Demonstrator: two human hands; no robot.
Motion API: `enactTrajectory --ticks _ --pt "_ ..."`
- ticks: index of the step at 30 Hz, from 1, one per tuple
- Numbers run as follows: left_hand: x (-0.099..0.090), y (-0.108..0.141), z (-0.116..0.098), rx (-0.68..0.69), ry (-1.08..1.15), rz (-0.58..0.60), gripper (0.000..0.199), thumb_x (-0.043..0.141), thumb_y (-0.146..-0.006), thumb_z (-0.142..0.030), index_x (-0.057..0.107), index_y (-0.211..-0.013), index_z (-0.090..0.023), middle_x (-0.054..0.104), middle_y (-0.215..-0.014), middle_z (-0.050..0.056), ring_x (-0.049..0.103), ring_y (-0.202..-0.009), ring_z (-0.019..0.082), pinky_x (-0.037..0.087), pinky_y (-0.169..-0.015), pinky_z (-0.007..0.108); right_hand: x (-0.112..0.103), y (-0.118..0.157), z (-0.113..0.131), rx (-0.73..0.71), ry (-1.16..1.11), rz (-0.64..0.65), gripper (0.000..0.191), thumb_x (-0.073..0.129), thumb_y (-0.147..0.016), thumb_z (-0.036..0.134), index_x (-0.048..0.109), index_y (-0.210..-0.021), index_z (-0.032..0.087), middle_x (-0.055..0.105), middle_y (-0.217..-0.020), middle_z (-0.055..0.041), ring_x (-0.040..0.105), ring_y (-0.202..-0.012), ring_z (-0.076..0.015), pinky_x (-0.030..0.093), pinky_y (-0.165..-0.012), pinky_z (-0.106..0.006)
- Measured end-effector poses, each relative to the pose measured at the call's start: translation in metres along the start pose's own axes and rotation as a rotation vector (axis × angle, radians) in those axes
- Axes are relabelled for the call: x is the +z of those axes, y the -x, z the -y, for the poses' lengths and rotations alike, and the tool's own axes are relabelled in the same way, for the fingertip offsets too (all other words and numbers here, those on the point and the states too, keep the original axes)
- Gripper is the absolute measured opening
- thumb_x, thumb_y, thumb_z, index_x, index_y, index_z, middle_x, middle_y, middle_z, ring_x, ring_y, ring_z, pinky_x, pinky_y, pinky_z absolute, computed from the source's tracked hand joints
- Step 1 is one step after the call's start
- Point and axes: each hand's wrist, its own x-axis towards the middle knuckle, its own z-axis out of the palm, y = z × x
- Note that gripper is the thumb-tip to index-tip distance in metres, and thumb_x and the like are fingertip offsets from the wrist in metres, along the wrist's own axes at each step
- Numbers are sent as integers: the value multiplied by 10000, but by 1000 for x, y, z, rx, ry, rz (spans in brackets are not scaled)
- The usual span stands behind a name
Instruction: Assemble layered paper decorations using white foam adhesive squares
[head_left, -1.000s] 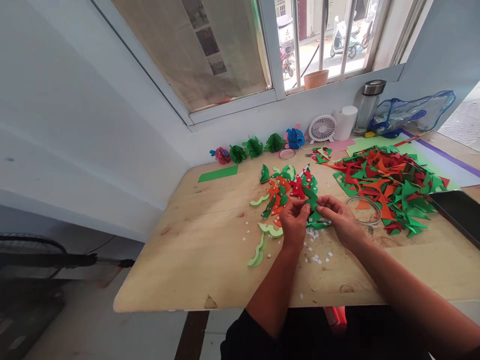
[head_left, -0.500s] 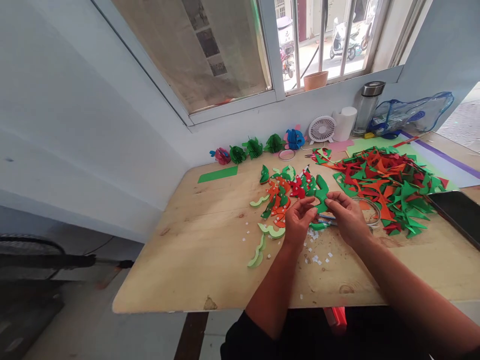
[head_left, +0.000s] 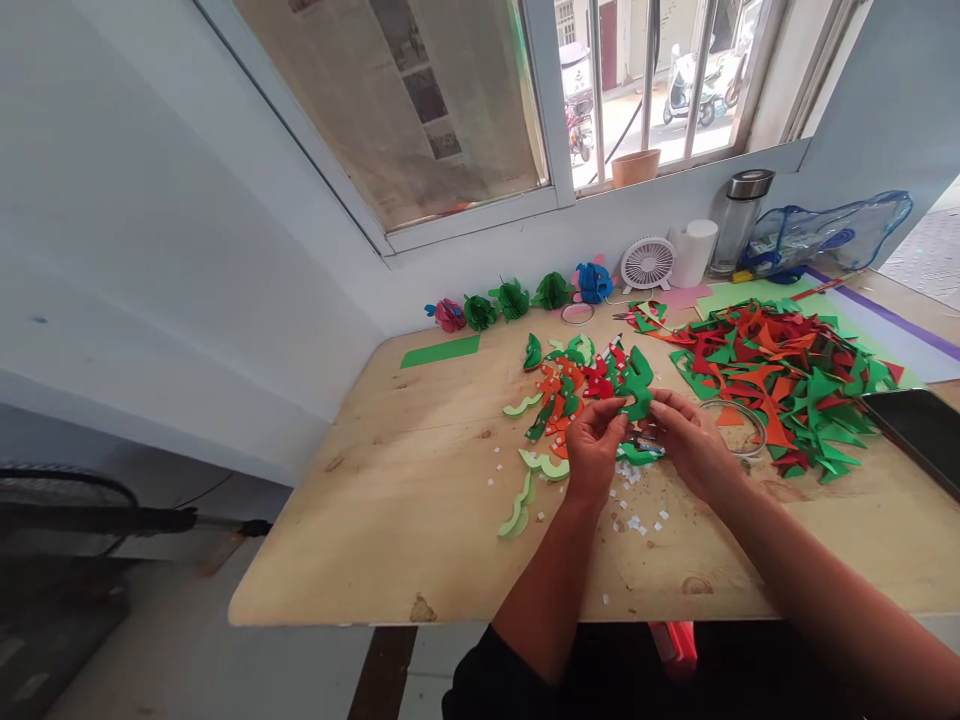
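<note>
Between both hands is a curved green paper cutout (head_left: 637, 382), raised a little over the table. My left hand (head_left: 595, 445) pinches its lower left side, and my right hand (head_left: 688, 435) pinches its lower right side. Just beyond the fingers lie orange paper cutouts (head_left: 553, 385), red ones (head_left: 598, 378) and more green ones, several dotted with small white squares. Pale green wavy cutouts (head_left: 517, 510) rest left of my left hand. Below the hands, loose white paper squares (head_left: 636, 522) are scattered. Scissors seem to lie under the held piece, mostly hidden.
A heap of red, orange and green paper scraps (head_left: 780, 370) covers the right side, beside a tape roll (head_left: 739, 430) and a phone (head_left: 915, 435). Along the wall stand folded paper figures (head_left: 514, 298), a small white fan (head_left: 648, 264), a glass bottle (head_left: 741, 225) and a clear bag (head_left: 832, 235).
The green cutout has been turned and shifted slightly left in my fingers, its face now more toward me. The whole view has moved a little.
</note>
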Motion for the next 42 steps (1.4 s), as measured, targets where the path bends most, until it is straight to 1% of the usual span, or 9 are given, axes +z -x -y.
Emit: enactTrajectory --ticks 4,11,17,22,26,29,32,36,42 --pt "-1 0 2 23 -61 5 250 714 -663 -303 689 -858 -150 705 -858 65 637 -706 130 517 -661 244 -3 -2 -6 17 39 25 249 764 -626 330 662 -816 206 653 -728 -3 571 -628 -130 460 -601 -247" --pt "-4 0 0 5 -36 151 304 717 -666 -292 672 -943 -177 701 -874 55 640 -762 143 519 -674 250 -3 -1 -4 33 -44 -13 217 773 -618 294 679 -797 214 659 -705 15 557 -590 -106 456 -578 -233" --pt "-4 -1 -2 20 -15 142 278 731 -654 -307 679 -884 -162 693 -864 61 623 -724 135 513 -644 242 -1 0 0 29 -39 74 201 753 -643 301 697 -813 210 682 -772 -5 581 -654 -127 464 -649 -260" --pt "-6 -1 0 34 -69 158 279 708 -676 -312 677 -914 -170 677 -858 54 619 -741 140 509 -666 249 -3 -1 -5 1 13 58 200 758 -639 333 701 -788 213 684 -742 -8 585 -654 -140 464 -643 -269" --pt "-6 3 -4 229 -302 67 246 645 -742 -265 664 -977 -192 654 -881 51 607 -800 144 500 -712 258 -4 -2 -8 -61 97 -14 234 758 -632 373 701 -812 235 697 -765 -8 604 -690 -161 481 -663 -288" --pt "-5 7 -7 477 -552 -32 131 607 -776 -229 675 -882 -194 649 -862 56 599 -829 160 491 -759 290 -3 -3 -8 -107 181 -71 260 753 -628 397 699 -825 235 701 -775 -11 609 -710 -178 487 -674 -306" --pt "-4 8 -5 645 -743 -43 112 595 -785 -198 683 -854 -190 665 -833 69 608 -845 182 485 -796 323 -3 -2 -9 -142 203 -60 263 743 -640 398 698 -839 231 700 -785 -8 608 -732 -184 482 -687 -307" --pt "-5 6 1 696 -865 -46 148 581 -797 -189 686 -901 -192 685 -844 87 616 -846 203 490 -784 341 -3 -2 -12 -172 239 -36 228 730 -662 384 698 -823 226 693 -792 -1 601 -735 -183 477 -682 -304" --pt "-8 5 4 644 -837 -47 163 585 -796 -202 695 -917 -215 698 -847 79 621 -827 211 488 -798 357 -3 0 -12 -187 318 -41 237 710 -679 407 699 -816 213 651 -641 1 596 -701 -202 470 -626 -309"
